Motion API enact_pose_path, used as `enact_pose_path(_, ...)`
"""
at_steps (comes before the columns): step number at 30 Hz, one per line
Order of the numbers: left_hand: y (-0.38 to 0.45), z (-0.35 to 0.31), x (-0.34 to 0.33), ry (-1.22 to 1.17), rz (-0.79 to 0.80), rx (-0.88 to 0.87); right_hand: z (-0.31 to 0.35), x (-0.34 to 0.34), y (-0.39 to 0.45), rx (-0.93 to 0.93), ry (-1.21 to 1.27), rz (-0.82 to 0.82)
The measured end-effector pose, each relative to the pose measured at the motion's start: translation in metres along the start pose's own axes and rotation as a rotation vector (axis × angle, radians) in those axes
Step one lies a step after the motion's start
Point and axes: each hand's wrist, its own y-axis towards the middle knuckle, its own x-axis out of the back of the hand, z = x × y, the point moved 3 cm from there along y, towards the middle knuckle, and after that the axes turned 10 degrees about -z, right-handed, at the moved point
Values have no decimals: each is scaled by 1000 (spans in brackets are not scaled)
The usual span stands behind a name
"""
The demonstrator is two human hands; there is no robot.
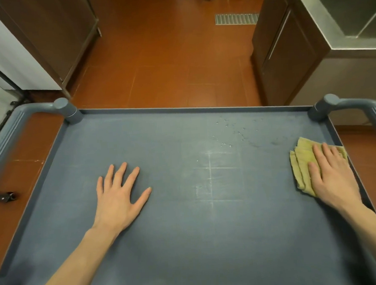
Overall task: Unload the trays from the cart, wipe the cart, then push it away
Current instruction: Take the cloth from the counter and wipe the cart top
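Grey-blue plastic fills most of the head view: the top shelf of the cart [187,219], a shallow tray with a low raised rim and a looped handle [12,131] at each far corner. No trays sit on this shelf. Its surface is scuffed with pale scratch lines near the middle, and a scatter of small water drops [228,135] glints toward the far right.

The person's bare forearms reach in from the near edge. The left hand [117,197] lies flat on the shelf left of centre, palm down, fingers straight and fanned wide, thumb angled out to the right. It holds nothing. The right hand [332,175] is at the shelf's right side, just beside the rim, palm down with the fingers straight and close together, pressing on a folded yellow-green cloth [301,170]. The cloth lies flat on the shelf and shows past the fingertips and along the thumb side.

Beyond the cart is a red-brown tiled floor [167,66] with a metal drain grate [236,19]. A steel sink [351,15] stands at the upper right above dark brown cabinet doors [287,54]; more brown cabinets stand at the upper left.
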Motion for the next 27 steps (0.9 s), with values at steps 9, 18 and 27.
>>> enact_pose_path(9,22,-99,-18,-59,-17,-167,65,-20,13,61,60,-23)
enact_pose_path(18,27,-154,-26,-31,-26,-207,182,-44,22,198,150,9)
enact_pose_path(27,26,-153,-26,-4,-20,-206,217,-53,33,311,168,-6)
